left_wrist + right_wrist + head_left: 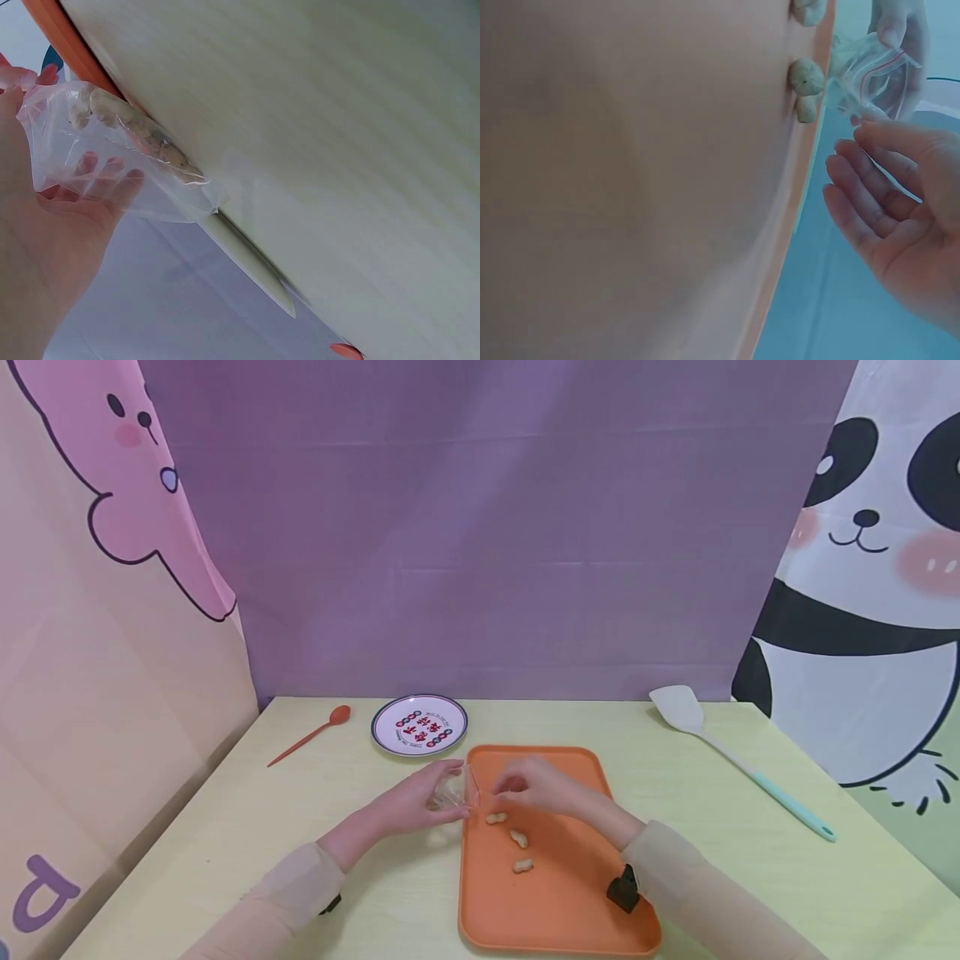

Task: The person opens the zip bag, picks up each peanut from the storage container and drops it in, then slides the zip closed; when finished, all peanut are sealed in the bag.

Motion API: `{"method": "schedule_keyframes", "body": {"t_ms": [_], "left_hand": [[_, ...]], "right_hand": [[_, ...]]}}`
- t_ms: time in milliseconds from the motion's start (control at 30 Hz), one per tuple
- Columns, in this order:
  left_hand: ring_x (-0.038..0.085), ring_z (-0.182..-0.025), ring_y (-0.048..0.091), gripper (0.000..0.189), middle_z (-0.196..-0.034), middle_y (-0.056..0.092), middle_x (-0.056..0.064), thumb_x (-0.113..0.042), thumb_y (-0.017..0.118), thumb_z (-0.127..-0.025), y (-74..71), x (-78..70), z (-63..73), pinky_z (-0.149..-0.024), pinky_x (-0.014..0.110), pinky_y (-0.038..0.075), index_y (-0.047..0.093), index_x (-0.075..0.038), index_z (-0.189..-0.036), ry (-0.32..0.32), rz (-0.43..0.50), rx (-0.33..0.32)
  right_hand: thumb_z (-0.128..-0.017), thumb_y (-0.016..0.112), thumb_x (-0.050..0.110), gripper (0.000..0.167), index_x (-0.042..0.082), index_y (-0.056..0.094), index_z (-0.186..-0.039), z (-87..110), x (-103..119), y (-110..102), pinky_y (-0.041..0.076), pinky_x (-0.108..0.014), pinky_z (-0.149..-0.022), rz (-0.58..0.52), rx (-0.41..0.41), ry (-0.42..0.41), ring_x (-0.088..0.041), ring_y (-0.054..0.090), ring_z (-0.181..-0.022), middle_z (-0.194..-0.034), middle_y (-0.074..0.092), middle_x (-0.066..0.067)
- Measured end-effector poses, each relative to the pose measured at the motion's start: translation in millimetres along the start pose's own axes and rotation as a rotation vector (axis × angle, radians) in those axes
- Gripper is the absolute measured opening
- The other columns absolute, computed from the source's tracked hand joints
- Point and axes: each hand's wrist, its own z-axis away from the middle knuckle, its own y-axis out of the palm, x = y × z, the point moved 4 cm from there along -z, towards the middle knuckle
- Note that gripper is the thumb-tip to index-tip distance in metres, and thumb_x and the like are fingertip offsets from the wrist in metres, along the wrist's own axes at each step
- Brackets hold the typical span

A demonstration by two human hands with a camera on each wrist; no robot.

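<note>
A clear zip bag (pixel 453 788) with unshelled peanuts (pixel 146 135) inside hangs over the left edge of the orange tray (pixel 562 893). My left hand (pixel 420 797) holds it between thumb and fingers, which show through the plastic in the left wrist view. With thumb and forefinger, my right hand (pixel 536 785) pinches the lip of the bag's mouth. The other fingers (pixel 855 180) of that hand are loosely bent. Below the hands, three peanuts (pixel 519 838) lie apart on the tray; in the right wrist view a peanut (pixel 806 86) sits near the rim.
Behind the tray, to its left, is a white plate (pixel 382 727) with red lettering. An orange spoon (pixel 311 735) lies farther left. To the right rests a spatula (pixel 731 756) with a white blade and mint handle. A purple cloth (pixel 487 527) hangs behind the table.
</note>
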Motion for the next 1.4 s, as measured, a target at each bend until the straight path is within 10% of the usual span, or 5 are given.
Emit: {"method": "schedule_keyframes", "body": {"t_ms": [1400], "left_hand": [[0.022, -0.132, 0.041, 0.076, -0.144, 0.042, 0.006, -0.047, 0.065, -0.084, -1.9, -6.2, 2.3, -0.107, 0.04, 0.038, 0.034, -0.01, -0.143, 0.01, 0.027, 0.01]], "right_hand": [[-0.081, 0.073, 0.018, 0.008, 0.011, 0.072, -0.084, 3.5, -4, 14, 0.048, -0.016, -0.066, 0.018, 0.149, 0.032, 0.0, 0.056, -0.072, -0.08, 0.067, 0.005]]}}
